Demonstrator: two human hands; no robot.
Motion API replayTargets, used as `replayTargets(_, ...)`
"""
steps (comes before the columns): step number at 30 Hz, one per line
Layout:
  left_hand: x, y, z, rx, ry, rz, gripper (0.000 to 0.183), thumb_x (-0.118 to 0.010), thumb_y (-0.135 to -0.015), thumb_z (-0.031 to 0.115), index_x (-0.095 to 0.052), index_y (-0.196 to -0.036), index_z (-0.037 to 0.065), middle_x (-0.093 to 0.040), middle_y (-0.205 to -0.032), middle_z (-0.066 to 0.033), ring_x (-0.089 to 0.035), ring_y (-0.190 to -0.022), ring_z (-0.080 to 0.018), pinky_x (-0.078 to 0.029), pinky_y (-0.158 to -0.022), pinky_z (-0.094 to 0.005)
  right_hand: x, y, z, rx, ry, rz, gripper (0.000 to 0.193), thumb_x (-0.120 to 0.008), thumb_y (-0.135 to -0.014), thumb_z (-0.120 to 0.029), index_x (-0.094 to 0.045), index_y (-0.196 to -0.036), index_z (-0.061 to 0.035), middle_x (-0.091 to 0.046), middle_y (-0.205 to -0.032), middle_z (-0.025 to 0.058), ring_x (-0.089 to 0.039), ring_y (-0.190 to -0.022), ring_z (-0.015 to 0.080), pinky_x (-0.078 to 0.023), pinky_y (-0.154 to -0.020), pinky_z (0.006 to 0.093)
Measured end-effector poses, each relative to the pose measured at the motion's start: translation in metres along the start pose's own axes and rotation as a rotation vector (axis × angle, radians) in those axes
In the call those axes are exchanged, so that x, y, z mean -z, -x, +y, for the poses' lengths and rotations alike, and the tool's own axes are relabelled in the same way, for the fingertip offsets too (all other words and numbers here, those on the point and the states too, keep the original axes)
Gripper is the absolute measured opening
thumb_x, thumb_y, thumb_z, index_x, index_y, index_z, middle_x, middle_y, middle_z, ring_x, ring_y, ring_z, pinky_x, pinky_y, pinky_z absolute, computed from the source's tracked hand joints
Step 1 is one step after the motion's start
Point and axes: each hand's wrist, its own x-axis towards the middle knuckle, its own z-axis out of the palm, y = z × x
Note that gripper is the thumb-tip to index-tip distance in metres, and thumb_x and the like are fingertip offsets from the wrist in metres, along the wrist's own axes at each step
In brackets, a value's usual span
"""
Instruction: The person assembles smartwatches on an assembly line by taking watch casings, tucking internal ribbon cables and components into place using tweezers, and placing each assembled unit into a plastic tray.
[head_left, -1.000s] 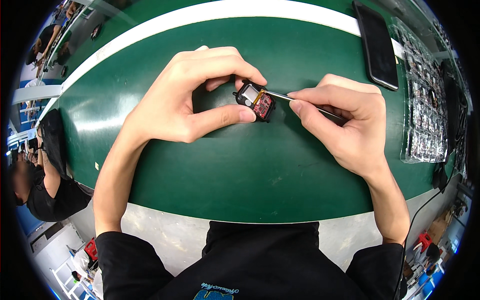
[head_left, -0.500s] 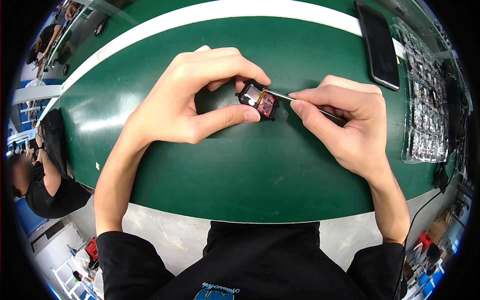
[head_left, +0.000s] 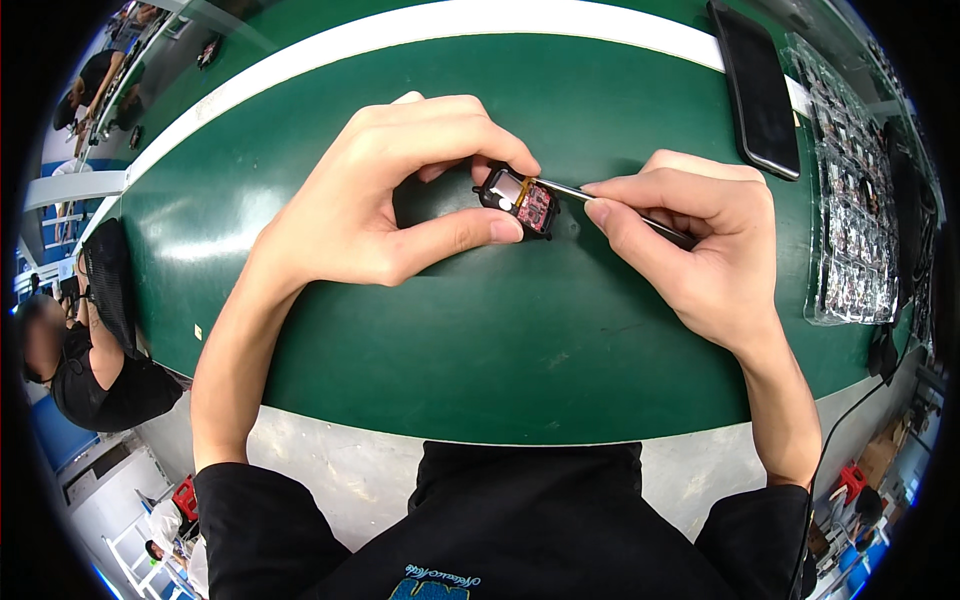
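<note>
Tool (head_left: 565, 189) at the rim of an open gadget (head_left: 520, 204)

Nearest is our black shirt (head_left: 540, 530), with blue stitching (head_left: 428, 590) and lettering (head_left: 452, 577), the only writing we can make out. Next, over the green table (head_left: 500, 340), our left hand (head_left: 352, 190) pinches the gadget between thumb and finger, red board (head_left: 538, 208) facing up. Our right hand (head_left: 692, 222) grips the tool pen-style, tip right by the gadget's upper-right edge; we can't tell if it touches. Looks like fiddly work near the amber strip (head_left: 524, 193), so we'd say the next move calls for a steady pinch and a light tip. Further off there's a phone (head_left: 755, 90) and a clear tray (head_left: 815, 250) of small parts (head_left: 850, 200); we can't read any labels there.
</note>
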Motion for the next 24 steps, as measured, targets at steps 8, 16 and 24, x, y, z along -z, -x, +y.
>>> replayTargets(8,0.0011,0.0005,0.0008,0.000,-0.007,0.003,0.045,-0.093,-0.078,0.017,-0.082,-0.120,0.007,-0.072,-0.096,-0.0050,-0.052,-0.074,-0.0170,-0.040,-0.070,-0.0320,-0.0010,-0.0005,-0.0016,0.040,0.032,-0.002,0.006,-0.082,-0.088,0.002,-0.084,-0.094,0.0030,-0.061,-0.063,0.0055,-0.050,-0.053,0.0101,-0.034,-0.051,0.0313)
replayTargets(16,0.0013,0.0020,-0.0005,0.011,-0.007,-0.007,0.046,-0.092,-0.077,0.016,-0.082,-0.121,0.007,-0.073,-0.096,-0.0052,-0.051,-0.075,-0.0170,-0.039,-0.070,-0.0320,-0.0004,0.0009,0.0020,0.075,0.037,-0.052,0.010,-0.084,-0.090,0.001,-0.086,-0.100,0.0018,-0.060,-0.066,0.0010,-0.047,-0.056,0.0052,-0.030,-0.052,0.0277)
replayTargets(24,0.0016,-0.0006,0.0002,0.012,0.001,-0.012,0.045,-0.092,-0.078,0.015,-0.082,-0.121,0.007,-0.074,-0.097,-0.0050,-0.051,-0.076,-0.0168,-0.040,-0.070,-0.0317,0.0005,0.0036,0.0034,0.108,0.046,0.010,0.010,-0.084,-0.089,0.003,-0.086,-0.099,0.0017,-0.061,-0.066,0.0010,-0.048,-0.056,0.0052,-0.031,-0.052,0.0274)
